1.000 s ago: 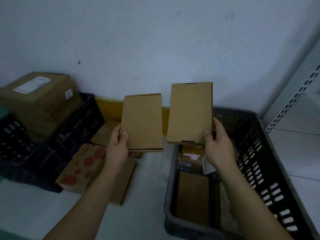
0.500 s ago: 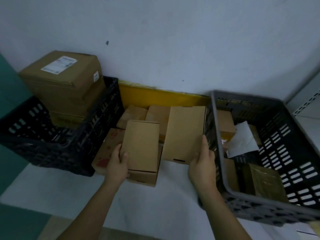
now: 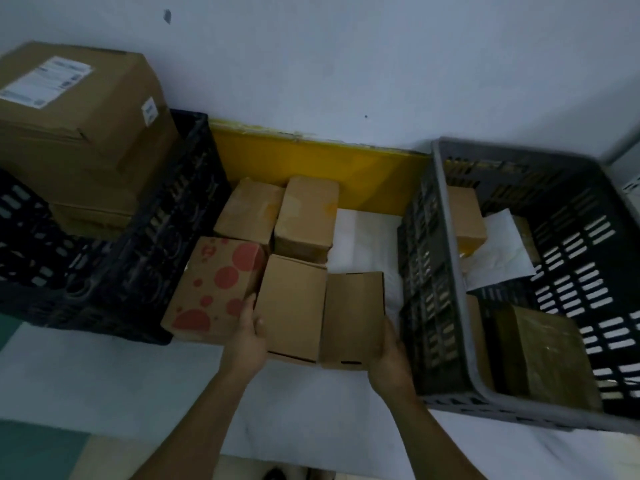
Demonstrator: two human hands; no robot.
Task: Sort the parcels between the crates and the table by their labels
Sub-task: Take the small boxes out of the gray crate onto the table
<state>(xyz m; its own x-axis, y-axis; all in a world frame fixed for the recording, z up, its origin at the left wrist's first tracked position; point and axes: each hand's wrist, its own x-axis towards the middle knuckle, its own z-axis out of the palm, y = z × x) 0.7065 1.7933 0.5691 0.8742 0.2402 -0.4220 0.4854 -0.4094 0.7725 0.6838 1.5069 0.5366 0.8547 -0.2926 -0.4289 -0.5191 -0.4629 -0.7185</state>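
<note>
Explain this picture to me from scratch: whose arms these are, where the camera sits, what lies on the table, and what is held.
No machine here: a person wears one camera on the head, looking down at their own bare arms. The left hand grips a plain brown cardboard box; the right hand grips a flatter brown cardboard box. Both sit low over the white table. Beside them lie a red-spotted cardboard box and two more brown boxes behind. A black plastic crate on the left carries a large labelled carton; a grey plastic crate on the right holds more parcels.
</note>
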